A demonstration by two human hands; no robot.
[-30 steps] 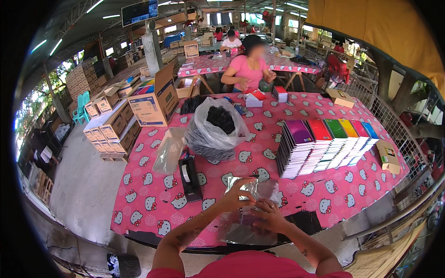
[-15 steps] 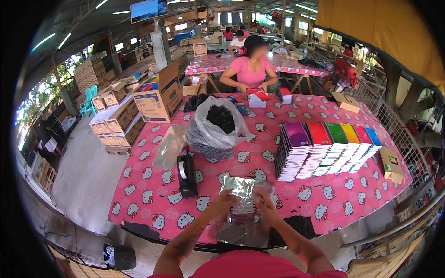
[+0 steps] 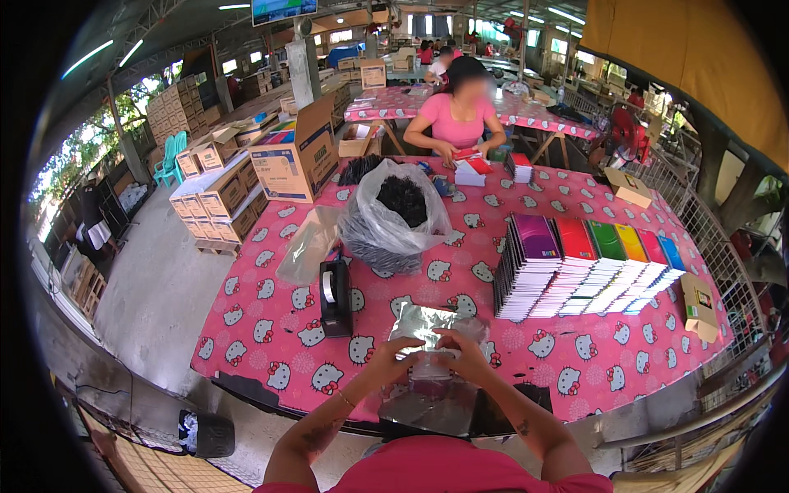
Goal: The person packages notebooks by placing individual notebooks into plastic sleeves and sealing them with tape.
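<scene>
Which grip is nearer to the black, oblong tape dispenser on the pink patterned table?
Left. The left grip is to the dispenser's right and closer to the body; the right grip is farther right.

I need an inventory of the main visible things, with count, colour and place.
patterned tablecloth: one, pink, foreground
glossy plastic film: count unclear, clear, bottom centre
tall notebook stacks: six, multicoloured, right of film
chunky tape dispenser: one, black, left of film
bulging plastic bag: one, clear, beyond dispenser
open cardboard carton: one, brown, tablecloth's far left corner
small cardboard boxes: two, brown, right edge
co-worker: one, in pink, opposite side
left hand: one, bare, at film
right hand: one, bare, at film
</scene>
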